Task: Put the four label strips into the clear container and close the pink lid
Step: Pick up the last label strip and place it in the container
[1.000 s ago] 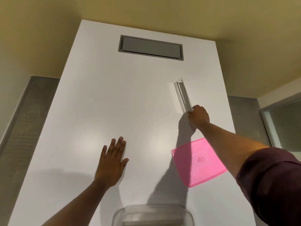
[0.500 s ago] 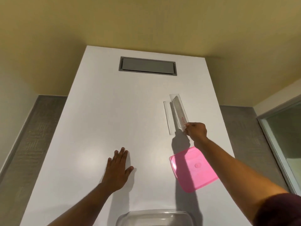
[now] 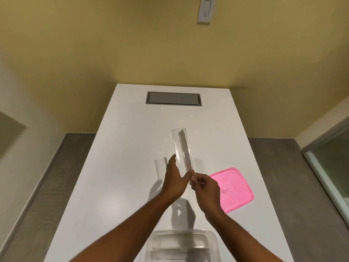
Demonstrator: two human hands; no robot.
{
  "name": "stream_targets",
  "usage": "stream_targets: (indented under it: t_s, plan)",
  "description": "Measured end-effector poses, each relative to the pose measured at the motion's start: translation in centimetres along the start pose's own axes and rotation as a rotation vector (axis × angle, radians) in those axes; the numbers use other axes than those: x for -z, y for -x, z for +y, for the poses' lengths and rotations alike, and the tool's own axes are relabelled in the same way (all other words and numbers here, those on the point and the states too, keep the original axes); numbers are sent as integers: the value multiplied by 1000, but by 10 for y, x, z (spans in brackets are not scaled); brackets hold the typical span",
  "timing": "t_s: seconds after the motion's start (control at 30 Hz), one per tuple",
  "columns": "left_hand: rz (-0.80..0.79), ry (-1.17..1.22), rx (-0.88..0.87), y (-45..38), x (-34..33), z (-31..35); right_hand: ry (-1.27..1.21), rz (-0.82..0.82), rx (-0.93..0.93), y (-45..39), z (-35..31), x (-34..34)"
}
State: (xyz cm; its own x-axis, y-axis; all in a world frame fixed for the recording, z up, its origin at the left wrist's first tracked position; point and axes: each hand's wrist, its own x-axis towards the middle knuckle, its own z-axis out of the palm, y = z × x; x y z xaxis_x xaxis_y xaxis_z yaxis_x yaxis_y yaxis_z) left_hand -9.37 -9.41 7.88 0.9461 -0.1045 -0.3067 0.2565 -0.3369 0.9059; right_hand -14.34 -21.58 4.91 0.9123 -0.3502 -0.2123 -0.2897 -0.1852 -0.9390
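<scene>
Left of the flat pink plastic lid (image 3: 232, 190), held strip: long clear plastic label strip (image 3: 181, 148), up off the white table (image 3: 122, 148).
Right hand (image 3: 205, 188): fingertips pinch its near end.
Left hand (image 3: 173, 178): straight fingers rest against its side.
Second clear strip (image 3: 158, 167): flat on table, further left of lid.
Clear rectangular container (image 3: 183, 242): nearer than lid, uncovered.

Head view, forward and down over table (image 3: 122, 167)

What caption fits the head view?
Right hand pinches a clear label strip over the white table; left hand beside it; pink lid off, clear container open.
</scene>
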Motion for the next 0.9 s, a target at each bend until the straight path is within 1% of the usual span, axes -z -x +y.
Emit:
stream_targets:
  t_s: [0.1, 0.23, 0.33, 0.4, 0.47, 0.5, 0.6, 0.67, 0.7, 0.77, 0.83, 0.9]
  plan:
    - [56, 93, 94, 17, -2, -4, 48, -25, 96, 35, 4, 0]
    - [96, 120, 120, 46, 1, -16, 106, -73, 140, 71, 16, 4]
    - [109, 141, 136, 65, 5, -27, 158, -179, 217, 88, 21, 10]
    - [96, 111, 152, 74, 10, -32, 196, -267, 256, 96, 20, 15]
    - [59, 55, 162, 83, 14, -37, 258, -302, 302, 98, 20, 24]
    - [37, 21, 164, 89, 17, -40, 303, -288, 353, 98, 20, 29]
    - [-73, -77, 164, 107, 26, -52, 480, -185, 608, 95, 21, 45]
    - [-176, -129, 158, 121, 32, -63, 600, -154, 770, 91, 22, 53]
    - [-228, -148, 152, 127, 35, -68, 652, -172, 817, 89, 21, 57]
    - [-312, -200, 124, 141, 41, -79, 763, -283, 859, 85, 21, 65]
    - [-370, -286, 69, 152, 45, -89, 877, -432, 872, 82, 24, 72]
    - [-415, -370, -2, 159, 49, -97, 919, -519, 861, 84, 30, 77]
